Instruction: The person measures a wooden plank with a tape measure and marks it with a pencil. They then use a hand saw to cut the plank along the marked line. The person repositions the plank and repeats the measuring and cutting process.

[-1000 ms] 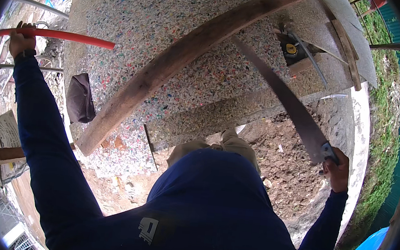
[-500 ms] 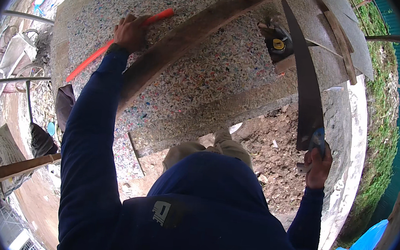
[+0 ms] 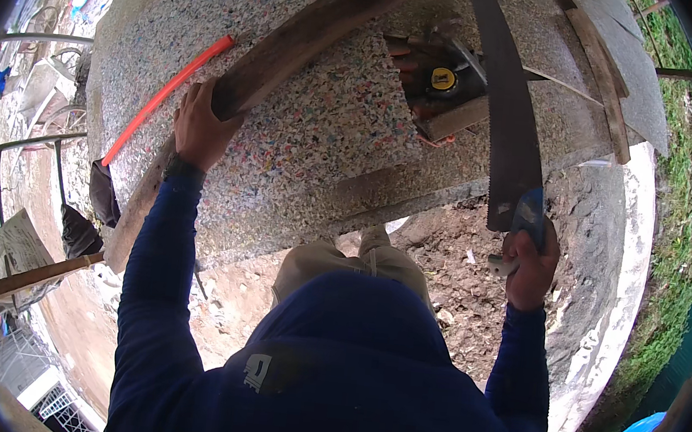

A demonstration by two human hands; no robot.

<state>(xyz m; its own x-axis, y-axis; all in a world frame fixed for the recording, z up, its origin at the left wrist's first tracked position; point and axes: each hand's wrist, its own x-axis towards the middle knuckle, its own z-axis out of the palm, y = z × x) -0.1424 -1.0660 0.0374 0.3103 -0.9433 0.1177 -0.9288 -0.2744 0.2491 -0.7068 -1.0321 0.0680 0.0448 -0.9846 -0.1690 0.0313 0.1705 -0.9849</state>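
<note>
My left hand [image 3: 203,127] is wrapped over a long wooden plank [image 3: 318,26] that lies slantwise across the speckled board [image 3: 312,138]. Its lower end sticks out past the board's left side, beside my left forearm. An orange-red tube or strip [image 3: 168,89] rests on the board just left of the plank, apart from my fingers. On the right, my right hand [image 3: 531,263] grips the blue handle of a handsaw [image 3: 510,115]. The dark blade points away from me, over the board's right part, and is apart from the plank.
A yellow-and-black tape measure [image 3: 443,80] and other tools sit in an opening of the board, partly behind the blade. Narrow wood strips [image 3: 600,82] lie at the far right. Rubble and soil [image 3: 462,269] cover the ground before my legs. A bamboo pole [image 3: 36,279] stands out at left.
My left hand has let go of the orange-red tube and taken hold of the plank. The plank has shifted left and nearer. The handsaw has moved slightly left with my right hand.
</note>
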